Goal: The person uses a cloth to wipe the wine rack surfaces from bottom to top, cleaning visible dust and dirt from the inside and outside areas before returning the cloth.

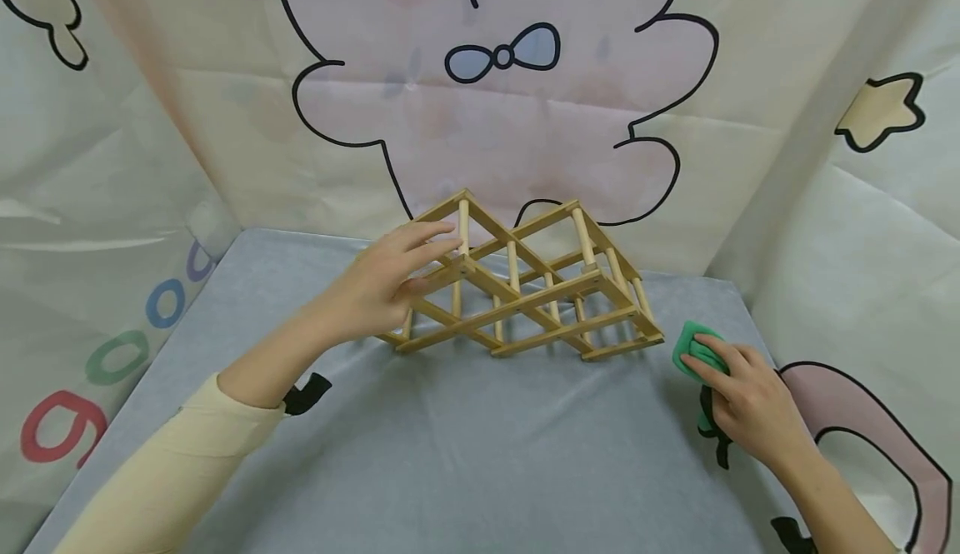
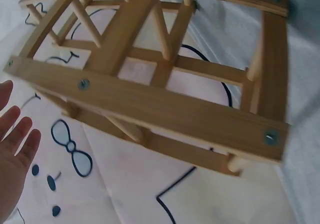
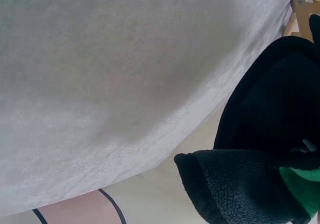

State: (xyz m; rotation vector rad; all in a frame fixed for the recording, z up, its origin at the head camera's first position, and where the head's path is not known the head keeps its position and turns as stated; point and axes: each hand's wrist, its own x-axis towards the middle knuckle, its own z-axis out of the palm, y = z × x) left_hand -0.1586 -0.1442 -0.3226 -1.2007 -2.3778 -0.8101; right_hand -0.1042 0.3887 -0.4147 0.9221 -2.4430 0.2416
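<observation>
A folding wooden lattice rack [image 1: 562, 333] with crossed slats and round dowels stands at the back of the table. My left hand [image 1: 378, 279] is at the rack's left end, its fingers extended over the slats. In the left wrist view, that hand [image 2: 17, 156] appears at the left edge, beside a long slat [image 2: 175, 106] with metal rivets. My right hand [image 1: 753, 404] pinches a green cloth piece [image 1: 690, 341] with black parts to the right of the rack. Black fleecy fabric [image 3: 270, 104] fills the right side of the right wrist view, with a bit of green below.
The table [image 1: 480, 454] wears a grey-blue cloth. Pale printed fabric walls [image 1: 225, 121] enclose it at the back and both sides. Black straps [image 1: 307, 394] show at the wrists.
</observation>
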